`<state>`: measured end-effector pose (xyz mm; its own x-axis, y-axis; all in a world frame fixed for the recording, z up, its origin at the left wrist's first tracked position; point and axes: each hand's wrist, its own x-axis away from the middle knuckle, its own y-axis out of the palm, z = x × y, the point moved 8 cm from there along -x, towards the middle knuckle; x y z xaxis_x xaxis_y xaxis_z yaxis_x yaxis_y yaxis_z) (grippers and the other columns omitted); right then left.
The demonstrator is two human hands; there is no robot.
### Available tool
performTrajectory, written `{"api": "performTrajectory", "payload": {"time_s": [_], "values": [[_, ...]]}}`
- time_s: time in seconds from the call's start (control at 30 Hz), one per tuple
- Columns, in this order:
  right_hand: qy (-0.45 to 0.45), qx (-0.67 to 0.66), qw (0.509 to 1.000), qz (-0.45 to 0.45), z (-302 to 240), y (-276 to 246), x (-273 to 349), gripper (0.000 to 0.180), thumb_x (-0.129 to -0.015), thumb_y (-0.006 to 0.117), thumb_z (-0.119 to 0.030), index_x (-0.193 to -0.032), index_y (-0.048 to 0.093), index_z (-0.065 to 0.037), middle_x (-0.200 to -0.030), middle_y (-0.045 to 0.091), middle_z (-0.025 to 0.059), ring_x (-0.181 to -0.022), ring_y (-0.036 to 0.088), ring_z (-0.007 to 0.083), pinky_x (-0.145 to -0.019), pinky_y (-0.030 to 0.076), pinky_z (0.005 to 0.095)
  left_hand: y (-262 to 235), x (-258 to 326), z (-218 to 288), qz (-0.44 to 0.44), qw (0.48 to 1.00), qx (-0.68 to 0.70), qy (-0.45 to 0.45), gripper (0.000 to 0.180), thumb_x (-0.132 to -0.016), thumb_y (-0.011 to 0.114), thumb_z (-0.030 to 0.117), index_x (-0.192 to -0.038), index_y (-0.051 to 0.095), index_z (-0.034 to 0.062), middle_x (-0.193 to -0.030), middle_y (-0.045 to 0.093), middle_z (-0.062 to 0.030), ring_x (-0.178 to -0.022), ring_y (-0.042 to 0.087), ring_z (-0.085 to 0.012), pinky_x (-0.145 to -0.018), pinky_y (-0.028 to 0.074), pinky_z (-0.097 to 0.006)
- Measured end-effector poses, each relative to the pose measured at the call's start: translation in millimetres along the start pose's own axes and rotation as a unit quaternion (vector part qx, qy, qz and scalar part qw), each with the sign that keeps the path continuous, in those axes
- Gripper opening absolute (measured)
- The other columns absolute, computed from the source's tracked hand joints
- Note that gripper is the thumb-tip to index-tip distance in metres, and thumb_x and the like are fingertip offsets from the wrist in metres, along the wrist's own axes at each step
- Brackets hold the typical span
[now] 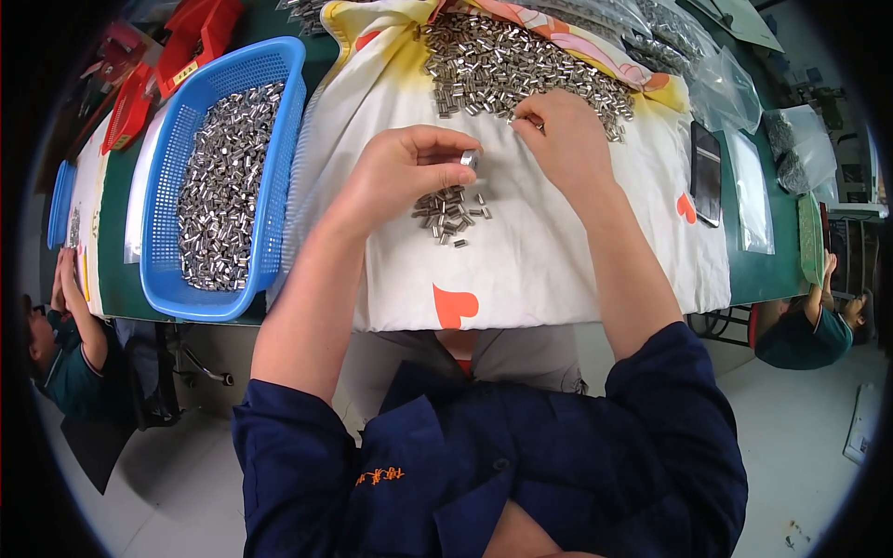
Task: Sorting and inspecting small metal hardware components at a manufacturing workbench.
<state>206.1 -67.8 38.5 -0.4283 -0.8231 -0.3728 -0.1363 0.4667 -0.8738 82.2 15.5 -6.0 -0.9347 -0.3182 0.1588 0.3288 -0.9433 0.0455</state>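
Green table (752, 279) | white cloth (391, 279), metal cylinders (507, 70) heaped on top | blue basket (284, 139) left | black phone (706, 177) right

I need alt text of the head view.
The left hand pinches a silvery piece by a small heap of metal cylinders on white cloth; the right hand is at the edge of a larger pile. A blue basket of similar pieces sits left.

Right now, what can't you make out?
In the head view:
Right hand: whether its grip holds a piece is too small to tell against the metal pile.
Held metal piece: partly covered by the left hand.
Blue basket: floor hidden under metal cylinders.
Plastic bags: cut off by the upper edge.
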Motion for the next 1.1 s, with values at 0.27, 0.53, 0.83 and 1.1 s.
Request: {"api": "performTrajectory", "payload": {"time_s": [0.27,0.53,0.83,1.1], "values": [[0.02,-0.152,0.987,-0.053,-21,-4,4,0.007,-0.07,0.059,-0.011,-0.074,0.061,-0.005,-0.073,0.06,0.0074,-0.069,0.057,0.0198,-0.064,0.044,0.0305,-8,-3,-3,0.02,0.999,0.043,0.013,0.028,-0.074,0.062,-0.001,-0.102,0.058,-0.0025,-0.089,0.062,-0.0055,-0.078,0.058,-0.0094,-0.072,0.047,-0.021],[0.019,-0.346,0.932,-0.107,-39,6,13,0.008,-0.067,0.06,-0.007,-0.074,0.057,-0.003,-0.069,0.06,0.0047,-0.065,0.057,0.0158,-0.058,0.044,0.0272,-9,-2,-2,0.028,0.996,0.079,0.022,0.028,-0.074,0.064,0.002,-0.101,0.058,-0.0027,-0.086,0.063,-0.0062,-0.079,0.058,-0.0095,-0.072,0.047,-0.021],[-0.13,-0.122,0.984,0.017,-63,-10,19,0.007,-0.067,0.06,-0.007,-0.072,0.057,-0.004,-0.067,0.057,0.0087,-0.066,0.057,0.0236,-0.058,0.045,0.0323,-7,-2,-1,0.048,0.998,0.016,0.04,0.029,-0.075,0.063,0.0,-0.102,0.057,-0.0041,-0.087,0.063,-0.0081,-0.077,0.06,-0.0101,-0.07,0.048,-0.021],[0.08,-0.3,0.94,-0.143,-28,10,11,0.014,-0.071,0.061,-0.006,-0.086,0.062,-0.003,-0.072,0.06,0.0017,-0.063,0.052,0.0094,-0.061,0.043,0.0219,-7,1,2,0.031,0.999,0.022,0.029,0.027,-0.074,0.064,0.0,-0.1,0.059,-0.0037,-0.086,0.063,-0.0072,-0.078,0.06,-0.0102,-0.07,0.048,-0.021]]}}
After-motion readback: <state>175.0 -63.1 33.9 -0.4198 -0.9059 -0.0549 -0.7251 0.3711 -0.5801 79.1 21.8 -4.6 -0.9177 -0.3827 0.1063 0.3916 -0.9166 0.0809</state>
